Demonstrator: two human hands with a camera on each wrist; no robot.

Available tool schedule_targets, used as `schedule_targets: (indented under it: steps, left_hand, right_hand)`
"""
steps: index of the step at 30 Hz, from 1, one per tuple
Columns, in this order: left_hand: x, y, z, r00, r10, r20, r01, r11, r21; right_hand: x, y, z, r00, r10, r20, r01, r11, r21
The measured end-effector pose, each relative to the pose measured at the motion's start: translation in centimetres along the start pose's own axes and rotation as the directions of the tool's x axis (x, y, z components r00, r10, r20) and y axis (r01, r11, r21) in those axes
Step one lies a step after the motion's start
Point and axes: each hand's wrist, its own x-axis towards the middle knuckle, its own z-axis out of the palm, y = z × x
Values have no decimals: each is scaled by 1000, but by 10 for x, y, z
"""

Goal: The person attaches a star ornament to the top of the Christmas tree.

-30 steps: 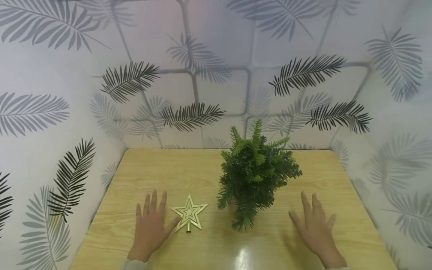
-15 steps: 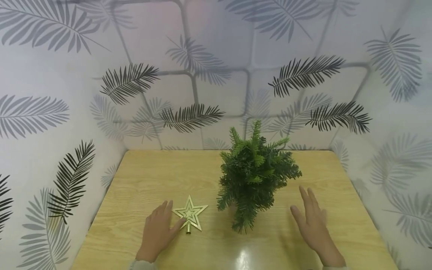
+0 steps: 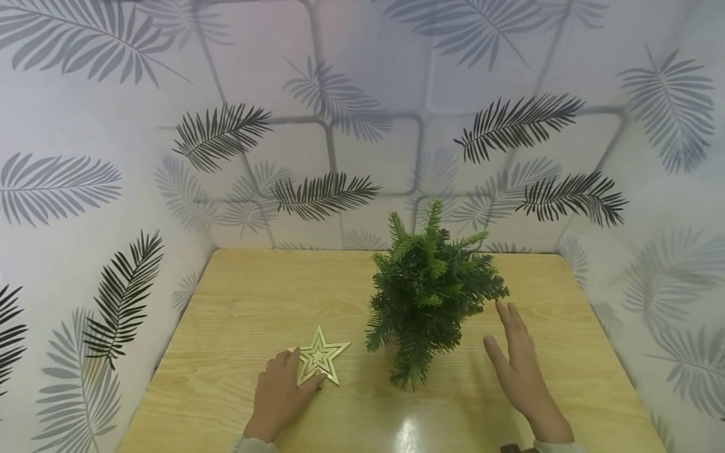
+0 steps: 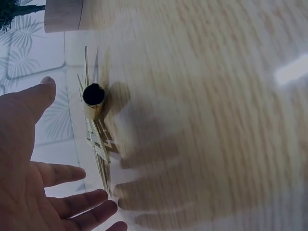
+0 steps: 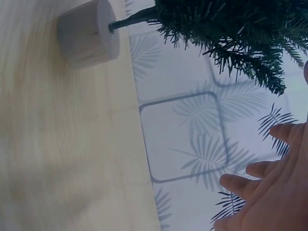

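A flat gold star tree topper [image 3: 318,356] lies on the table in the head view. My left hand [image 3: 280,393] reaches over its left side, thumb near the lower points. In the left wrist view the star's round hollow socket [image 4: 92,109] faces the camera, and the thumb and fingers are spread around the star without closing on it. A small artificial Christmas tree [image 3: 430,289] stands upright right of the star. To its right, my right hand [image 3: 523,377] is held with fingers extended, apart from the branches and holding nothing.
The tree's pale round base [image 5: 89,36] stands on the wooden table [image 3: 272,283]. Leaf-patterned walls [image 3: 368,157] enclose the table's back and sides. A dark object [image 3: 510,448] shows beside the right wrist at the bottom edge.
My left hand has moved right and over the star, now covering its left side and lower end. My right hand has moved slightly up toward the tree, its fingers drawing closer together.
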Motion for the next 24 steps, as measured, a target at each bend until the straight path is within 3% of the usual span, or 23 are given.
schedule_targets:
  steps: [8,14,24]
  left_hand:
    - [-3,5,3,998,-61,-3,61,998,10]
    - [-3,9,7,997,-66,-42,66,998,4]
    - [-1,19,9,985,-159,-59,158,987,-30]
  right_hand:
    - [1,-16,-1,1000,8,10,-9,998,64]
    - [-2,-30,-6,1000,11,-7,-10,994,110]
    - [-6,-54,-15,1000,12,-12,-11,992,129]
